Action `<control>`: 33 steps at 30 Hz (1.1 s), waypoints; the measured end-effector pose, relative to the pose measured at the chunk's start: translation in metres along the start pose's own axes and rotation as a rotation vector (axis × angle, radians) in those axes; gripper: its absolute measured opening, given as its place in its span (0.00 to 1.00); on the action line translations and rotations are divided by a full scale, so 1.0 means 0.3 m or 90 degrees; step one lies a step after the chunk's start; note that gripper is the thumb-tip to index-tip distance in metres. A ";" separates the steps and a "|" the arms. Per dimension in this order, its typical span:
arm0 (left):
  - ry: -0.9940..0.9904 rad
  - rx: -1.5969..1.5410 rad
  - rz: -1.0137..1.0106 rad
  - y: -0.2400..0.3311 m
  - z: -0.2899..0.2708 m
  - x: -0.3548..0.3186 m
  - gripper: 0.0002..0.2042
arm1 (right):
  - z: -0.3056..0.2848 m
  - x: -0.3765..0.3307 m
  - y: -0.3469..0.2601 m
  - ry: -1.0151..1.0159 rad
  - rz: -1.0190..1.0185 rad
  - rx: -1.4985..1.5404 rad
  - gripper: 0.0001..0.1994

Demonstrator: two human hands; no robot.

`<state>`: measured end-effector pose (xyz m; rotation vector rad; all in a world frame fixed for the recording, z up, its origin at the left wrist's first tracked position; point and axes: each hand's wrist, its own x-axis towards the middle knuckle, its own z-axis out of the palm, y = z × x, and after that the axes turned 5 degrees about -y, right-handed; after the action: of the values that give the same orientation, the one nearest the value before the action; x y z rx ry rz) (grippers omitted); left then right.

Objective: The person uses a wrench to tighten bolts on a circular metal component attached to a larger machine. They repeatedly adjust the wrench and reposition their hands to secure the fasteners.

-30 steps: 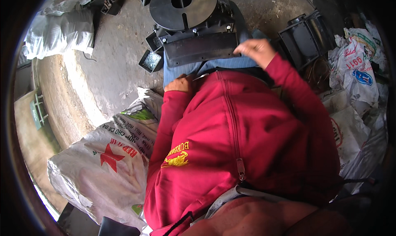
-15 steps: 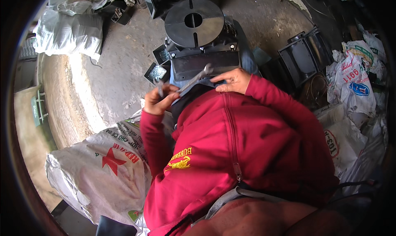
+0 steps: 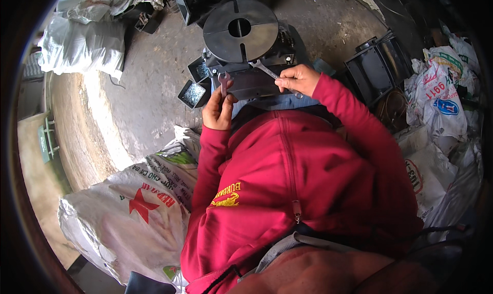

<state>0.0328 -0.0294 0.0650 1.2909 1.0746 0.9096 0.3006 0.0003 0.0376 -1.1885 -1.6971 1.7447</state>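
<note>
- Daylight, soft; brightest patch on concrete floor [image 3: 110, 119] at left, slightly blown out.
- Shadows faint, no hard edges.
- Fisheye: heavy black vignette at rim, edges bent.
- Centre fairly sharp; periphery soft, low detail.

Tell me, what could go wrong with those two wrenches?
The right hand holds a wrench against the dark metal machine; if it slips, knuckles might hit the edge. The left hand holds a second wrench near its end, so it could drop towards the small tray of screws.
</note>
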 end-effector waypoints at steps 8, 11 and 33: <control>-0.019 0.587 0.332 0.037 0.067 0.144 0.29 | -0.071 0.067 -0.130 -0.098 0.097 -0.193 0.19; 0.022 0.637 0.378 -0.017 0.055 0.213 0.27 | -0.080 0.071 -0.168 -0.106 0.087 -0.180 0.17; 0.035 0.361 0.078 -0.064 -0.006 -0.091 0.21 | -0.182 0.043 -0.036 0.094 0.129 -0.180 0.30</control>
<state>0.0224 -0.0567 0.0487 1.8195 1.3677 0.7564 0.3346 0.0442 0.0508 -1.6210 -1.8291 1.5153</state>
